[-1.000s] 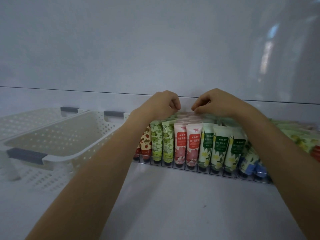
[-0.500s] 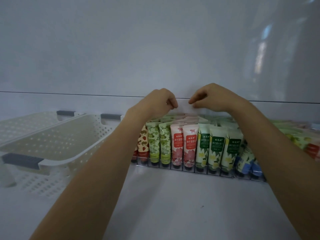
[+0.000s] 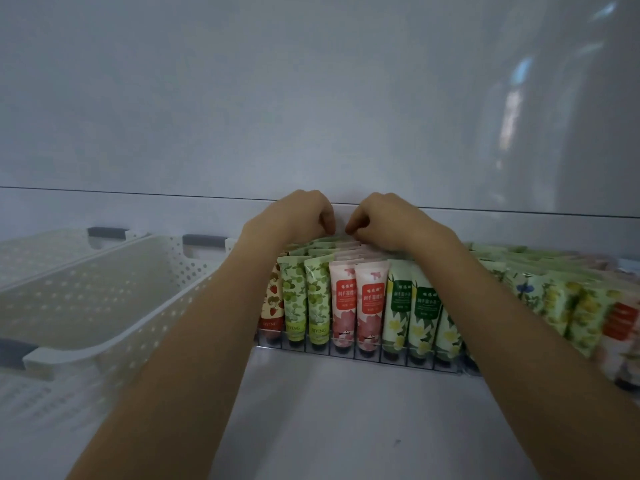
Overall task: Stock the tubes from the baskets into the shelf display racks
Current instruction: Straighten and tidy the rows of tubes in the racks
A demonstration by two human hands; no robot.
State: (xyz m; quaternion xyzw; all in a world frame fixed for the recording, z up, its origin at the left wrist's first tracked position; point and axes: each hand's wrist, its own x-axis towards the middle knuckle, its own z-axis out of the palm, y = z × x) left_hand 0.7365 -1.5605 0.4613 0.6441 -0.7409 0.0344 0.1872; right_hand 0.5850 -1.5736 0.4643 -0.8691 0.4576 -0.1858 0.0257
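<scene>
From the head camera, two white perforated baskets (image 3: 104, 306) with grey handles sat on the left of the shelf (image 3: 329, 427). To their right, a wire rack (image 3: 381, 360) held tubes (image 3: 356, 306) standing cap-down in rows running from near to far: strawberry, green, pink and yellow-flowered prints. More tubes filled the far right, blurred.

The left hand (image 3: 301, 216) and right hand (image 3: 388, 220) were close together at the far end of the pink rows, with fingers curled down onto the tube tops. Whether they pinched a tube could not be told. Both forearms (image 3: 194, 358) crossed in front of the rack and hid parts of it.
</scene>
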